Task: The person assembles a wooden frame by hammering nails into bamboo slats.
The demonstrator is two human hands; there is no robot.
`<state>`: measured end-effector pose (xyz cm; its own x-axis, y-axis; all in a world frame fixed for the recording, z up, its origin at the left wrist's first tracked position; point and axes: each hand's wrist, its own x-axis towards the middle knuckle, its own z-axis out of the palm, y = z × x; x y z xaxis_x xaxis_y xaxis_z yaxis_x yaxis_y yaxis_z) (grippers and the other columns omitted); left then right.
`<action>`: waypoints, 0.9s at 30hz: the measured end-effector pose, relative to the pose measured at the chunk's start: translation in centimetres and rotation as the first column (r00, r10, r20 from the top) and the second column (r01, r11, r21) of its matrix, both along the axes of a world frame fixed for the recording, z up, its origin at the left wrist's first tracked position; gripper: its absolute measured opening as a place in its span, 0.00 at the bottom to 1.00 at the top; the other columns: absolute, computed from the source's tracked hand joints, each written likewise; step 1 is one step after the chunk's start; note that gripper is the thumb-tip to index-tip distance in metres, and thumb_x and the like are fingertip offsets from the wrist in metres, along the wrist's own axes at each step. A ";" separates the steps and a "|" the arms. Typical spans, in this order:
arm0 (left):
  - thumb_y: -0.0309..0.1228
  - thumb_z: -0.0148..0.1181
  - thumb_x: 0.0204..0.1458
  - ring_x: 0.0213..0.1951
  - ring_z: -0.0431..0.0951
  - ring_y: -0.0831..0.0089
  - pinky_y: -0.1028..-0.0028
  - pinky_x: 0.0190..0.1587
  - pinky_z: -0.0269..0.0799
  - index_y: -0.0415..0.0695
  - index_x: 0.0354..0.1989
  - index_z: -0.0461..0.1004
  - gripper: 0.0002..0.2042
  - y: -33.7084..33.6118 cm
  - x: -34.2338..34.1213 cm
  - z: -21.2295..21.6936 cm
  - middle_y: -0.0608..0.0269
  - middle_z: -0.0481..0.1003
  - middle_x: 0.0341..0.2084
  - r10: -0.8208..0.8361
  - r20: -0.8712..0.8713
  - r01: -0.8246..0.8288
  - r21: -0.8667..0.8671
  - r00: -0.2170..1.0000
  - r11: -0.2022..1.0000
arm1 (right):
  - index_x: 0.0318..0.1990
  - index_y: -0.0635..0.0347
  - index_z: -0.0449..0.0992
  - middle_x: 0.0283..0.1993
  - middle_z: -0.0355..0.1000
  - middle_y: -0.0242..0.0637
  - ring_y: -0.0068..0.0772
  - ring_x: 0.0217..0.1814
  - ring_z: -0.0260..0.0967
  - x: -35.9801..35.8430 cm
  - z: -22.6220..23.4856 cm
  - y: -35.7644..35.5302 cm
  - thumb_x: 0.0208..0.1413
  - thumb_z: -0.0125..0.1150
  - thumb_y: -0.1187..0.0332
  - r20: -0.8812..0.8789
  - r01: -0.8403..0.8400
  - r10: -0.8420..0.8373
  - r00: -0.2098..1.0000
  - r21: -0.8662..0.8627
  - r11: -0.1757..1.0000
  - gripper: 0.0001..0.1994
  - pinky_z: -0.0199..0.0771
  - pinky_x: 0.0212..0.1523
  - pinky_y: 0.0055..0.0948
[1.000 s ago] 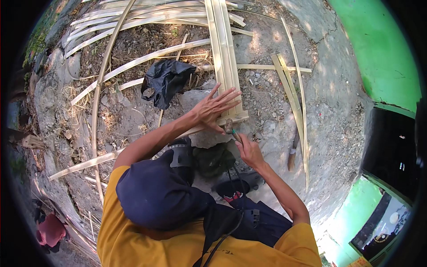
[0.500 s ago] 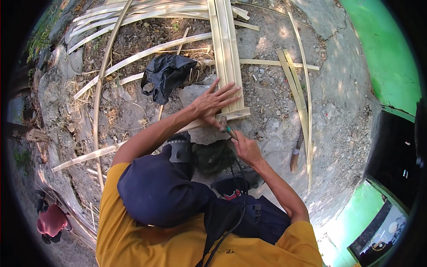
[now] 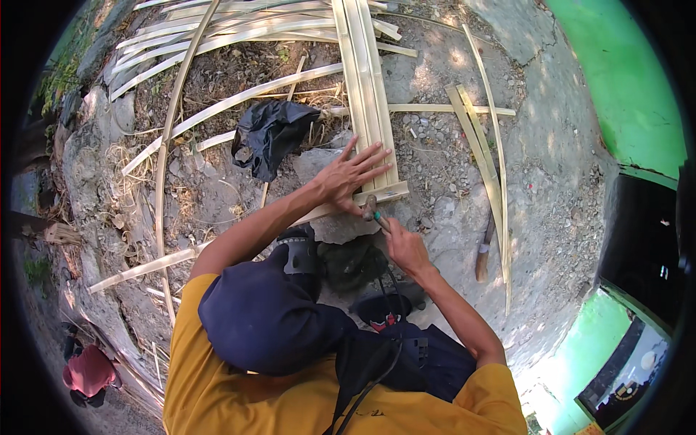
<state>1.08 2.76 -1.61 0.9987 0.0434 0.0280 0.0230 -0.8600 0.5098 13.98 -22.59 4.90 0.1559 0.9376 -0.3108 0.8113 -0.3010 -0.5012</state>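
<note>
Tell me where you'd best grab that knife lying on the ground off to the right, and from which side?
Probably by its pale wooden handle, the lower end of the knife. It lies alone on bare ground beside a long bamboo strip, its darker blade pointing up and away. Coming from the near side keeps fingers off the blade. The right hand is nearer, but already holds a small tool.

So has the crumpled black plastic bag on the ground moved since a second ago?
No. The crumpled black plastic bag lies in the same spot left of the bundle of flat bamboo slats; only the camera shifted.
</note>
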 end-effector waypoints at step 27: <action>0.70 0.70 0.32 0.82 0.40 0.58 0.38 0.79 0.22 0.54 0.82 0.49 0.65 0.1 -0.2 0.1 0.59 0.45 0.82 0.045 0.091 -0.045 -0.011 0.995 0.999 | 0.50 0.64 0.67 0.30 0.76 0.59 0.67 0.33 0.77 -0.4 0.2 0.1 0.67 0.57 0.70 -0.057 0.141 -0.142 0.988 -0.012 0.990 0.10 0.75 0.29 0.57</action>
